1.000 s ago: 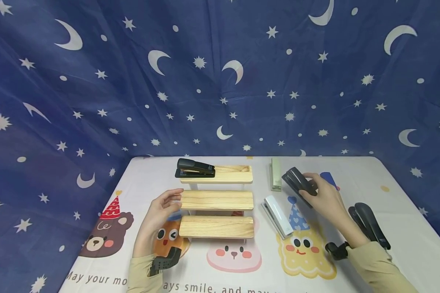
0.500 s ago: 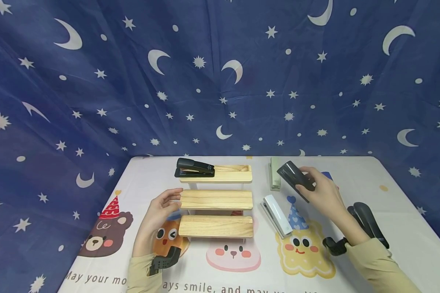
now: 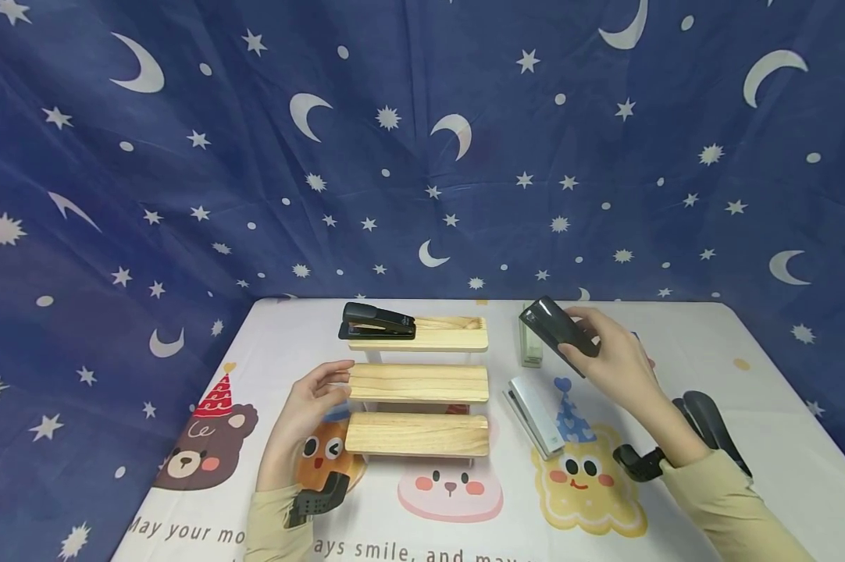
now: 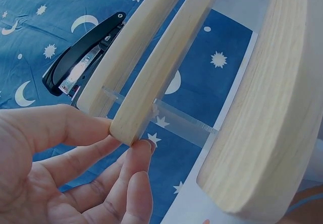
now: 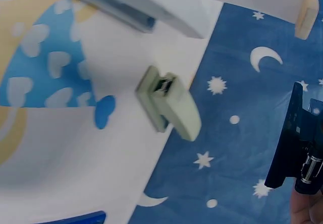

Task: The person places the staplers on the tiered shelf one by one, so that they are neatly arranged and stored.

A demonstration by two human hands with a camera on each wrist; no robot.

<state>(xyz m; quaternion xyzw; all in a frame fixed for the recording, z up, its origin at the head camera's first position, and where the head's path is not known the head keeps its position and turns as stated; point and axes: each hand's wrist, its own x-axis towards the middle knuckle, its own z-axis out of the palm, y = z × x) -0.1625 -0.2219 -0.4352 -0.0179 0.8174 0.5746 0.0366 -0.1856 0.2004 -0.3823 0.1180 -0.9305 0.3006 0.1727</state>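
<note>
A dark grey stapler (image 3: 557, 325) hangs tilted above the table, gripped by my right hand (image 3: 608, 363). In the head view it overlaps the pale green stapler (image 3: 531, 347); the right wrist view catches only part of it at the right edge. My left hand (image 3: 310, 402) pinches the left end of the middle board (image 4: 156, 62) of a three-step wooden display rack (image 3: 418, 382), fingertips on both sides of the wood. On the left half of the rack's top step sits a black stapler (image 3: 376, 321).
Right of the rack a white stapler (image 3: 535, 416) lies at a slant. A large black stapler (image 3: 714, 429) lies at the far right, partly behind the right forearm. A blue object (image 5: 75, 219) shows at the bottom of the right wrist view. Behind the table hangs a blue star curtain (image 3: 422, 156).
My right hand has carried the dark grey stapler left and slightly up, so it now covers part of the green stapler. The left hand stays at the rack.
</note>
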